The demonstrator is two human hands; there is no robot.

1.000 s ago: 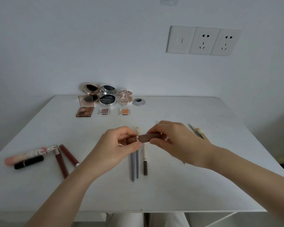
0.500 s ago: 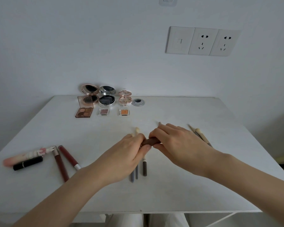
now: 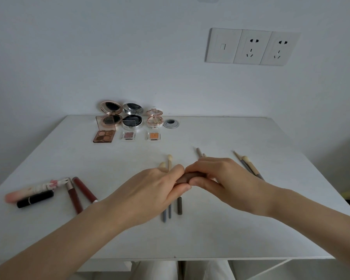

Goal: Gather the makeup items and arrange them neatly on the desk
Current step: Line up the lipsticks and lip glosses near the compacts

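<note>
Brown tube closed between both hands, low over the middle of the desk.

My left hand (image 3: 150, 188) and right hand (image 3: 220, 178) each curl round an end of the brown tube (image 3: 187, 177), fingertips meeting so only its middle shows. A second ago a silver band showed between my hands; now it is covered, so I judge the tube capped and ready to lay down. My hands have also sunk to just above the grey-handled brushes (image 3: 164, 216) on the desk (image 3: 251, 229). The compacts (image 3: 111, 116) far left and lip glosses (image 3: 75, 197) near left lie unchanged.
</note>
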